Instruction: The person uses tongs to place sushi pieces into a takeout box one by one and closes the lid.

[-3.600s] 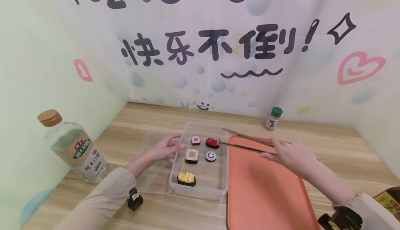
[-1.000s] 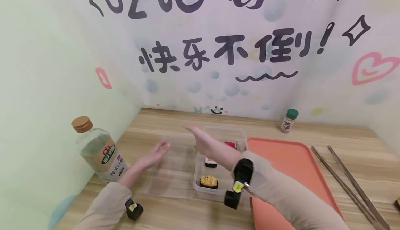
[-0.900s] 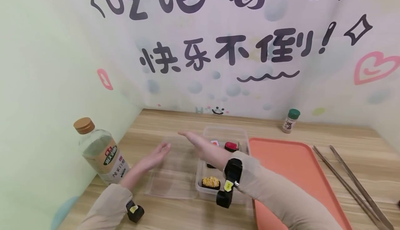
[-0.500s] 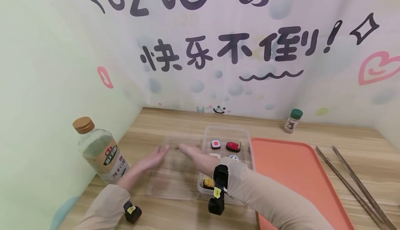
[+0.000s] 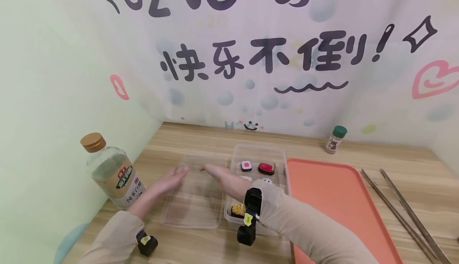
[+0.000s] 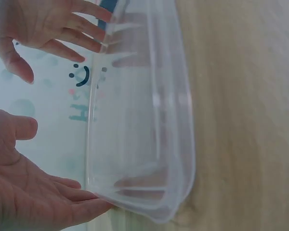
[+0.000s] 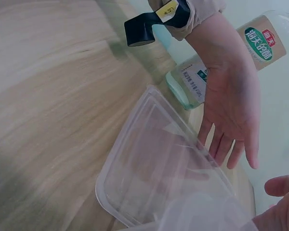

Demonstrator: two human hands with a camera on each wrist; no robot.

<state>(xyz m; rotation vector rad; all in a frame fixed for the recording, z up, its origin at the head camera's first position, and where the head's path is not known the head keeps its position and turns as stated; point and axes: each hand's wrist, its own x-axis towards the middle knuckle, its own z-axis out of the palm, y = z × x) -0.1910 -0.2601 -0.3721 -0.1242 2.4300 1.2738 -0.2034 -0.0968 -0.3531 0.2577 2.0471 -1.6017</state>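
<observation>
A clear plastic lid (image 5: 193,206) lies left of the clear food box (image 5: 287,176). At its left edge is my left hand (image 5: 166,184), its straight fingertips touching the rim. Reaching across the box, my right hand (image 5: 219,176) has extended fingers at the lid's right edge. Both thumbs stand away from the lid in the left wrist view. Whether the lid (image 6: 135,120) is off the table cannot be told. The box holds several sushi pieces, among them a red-topped one (image 5: 266,168), a square roll (image 5: 246,165) and a yellow-topped one (image 5: 237,209). My right forearm hides part of the box.
A vinegar bottle (image 5: 116,176) stands left of my left hand. Right of the box lies an orange tray (image 5: 330,200). Long metal chopsticks (image 5: 403,212) rest beyond it. A green-capped shaker (image 5: 336,139) stands near the back wall.
The long chopsticks, earlier in my right hand, now lie right of the tray. My right hand has crossed leftward over the box to the lid. The lid and left hand have shifted slightly left.
</observation>
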